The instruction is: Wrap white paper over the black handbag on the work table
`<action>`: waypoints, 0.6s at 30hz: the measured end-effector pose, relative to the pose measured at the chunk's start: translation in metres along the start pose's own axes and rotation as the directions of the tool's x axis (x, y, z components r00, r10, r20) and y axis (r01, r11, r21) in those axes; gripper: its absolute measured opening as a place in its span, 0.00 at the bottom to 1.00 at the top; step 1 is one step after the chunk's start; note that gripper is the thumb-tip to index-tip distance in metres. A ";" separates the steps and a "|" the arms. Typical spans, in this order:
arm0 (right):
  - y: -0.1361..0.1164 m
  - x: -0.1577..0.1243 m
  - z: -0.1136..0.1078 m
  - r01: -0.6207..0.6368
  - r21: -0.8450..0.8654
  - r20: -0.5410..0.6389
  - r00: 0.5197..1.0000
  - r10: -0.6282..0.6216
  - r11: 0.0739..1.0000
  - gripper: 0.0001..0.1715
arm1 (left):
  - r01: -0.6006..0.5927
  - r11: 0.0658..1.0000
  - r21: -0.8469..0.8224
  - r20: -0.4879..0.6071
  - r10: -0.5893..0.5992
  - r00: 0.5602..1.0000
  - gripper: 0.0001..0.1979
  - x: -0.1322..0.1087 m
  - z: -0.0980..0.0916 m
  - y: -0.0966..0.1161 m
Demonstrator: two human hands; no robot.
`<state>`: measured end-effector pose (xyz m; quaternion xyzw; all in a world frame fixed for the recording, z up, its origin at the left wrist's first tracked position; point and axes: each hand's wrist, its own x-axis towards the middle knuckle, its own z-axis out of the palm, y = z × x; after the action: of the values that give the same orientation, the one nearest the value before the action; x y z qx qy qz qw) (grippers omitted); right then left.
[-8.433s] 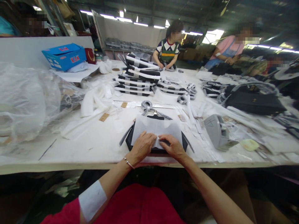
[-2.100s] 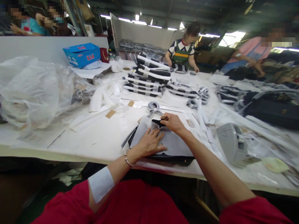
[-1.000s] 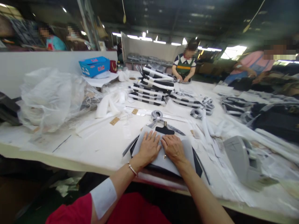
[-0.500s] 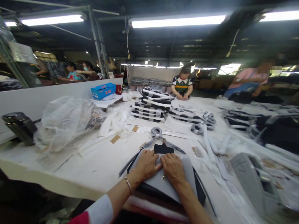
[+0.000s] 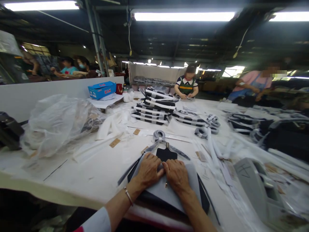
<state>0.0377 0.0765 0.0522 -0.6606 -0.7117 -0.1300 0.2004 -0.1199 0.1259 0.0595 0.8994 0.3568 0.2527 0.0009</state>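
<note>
A black handbag (image 5: 166, 203) lies flat at the table's near edge, most of its front covered by a pale grey sheet (image 5: 156, 192). A small gold clasp (image 5: 166, 185) shows in the middle of the sheet. Over the sheet's upper edge my left hand (image 5: 150, 168) curls its fingers, thumb pointing inward. Beside it, almost touching, my right hand (image 5: 176, 172) is bent over the same edge. Just beyond the fingers lie a black tab (image 5: 166, 154) with a metal fitting and a wrapped, coiled strap (image 5: 159, 135). Both hands' fingertips are partly hidden.
Several wrapped black bags (image 5: 154, 111) are stacked ahead. Crumpled clear plastic (image 5: 58, 122) and a blue box (image 5: 102, 90) are on the left. A grey tape dispenser (image 5: 256, 187) and white foam strips (image 5: 214, 145) lie to the right. A co-worker (image 5: 187, 82) works across the table.
My view has shifted slightly right and down. Both hands stay at the sheet's upper edge, their fingers now more curled. The co-worker opposite has moved their hands a little.
</note>
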 end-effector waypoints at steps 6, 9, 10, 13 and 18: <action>0.001 0.004 0.001 -0.076 -0.038 0.102 0.992 0.079 0.996 0.21 | 0.023 0.999 0.041 0.016 -0.024 1.000 0.10 0.002 -0.002 0.002; 0.001 0.012 0.000 -0.158 -0.031 0.261 0.952 0.160 0.987 0.25 | 0.051 0.994 0.092 0.048 -0.056 0.997 0.15 0.004 0.000 0.003; 0.002 0.014 0.000 -0.189 -0.025 0.305 0.934 0.188 0.982 0.27 | 0.057 0.993 0.107 0.051 -0.063 0.997 0.16 0.004 0.000 0.003; 0.002 0.018 0.002 -0.274 -0.031 0.358 0.895 0.266 0.961 0.28 | 0.068 0.989 0.133 0.052 -0.075 0.996 0.17 0.005 0.003 0.004; 0.002 0.016 0.005 -0.311 -0.068 0.290 0.903 0.317 0.948 0.20 | 0.068 0.990 0.120 0.065 -0.076 0.995 0.19 0.005 0.007 0.004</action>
<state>0.0380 0.0929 0.0548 -0.7804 -0.6168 -0.0025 0.1025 -0.1114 0.1274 0.0566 0.8925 0.4031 0.1999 -0.0305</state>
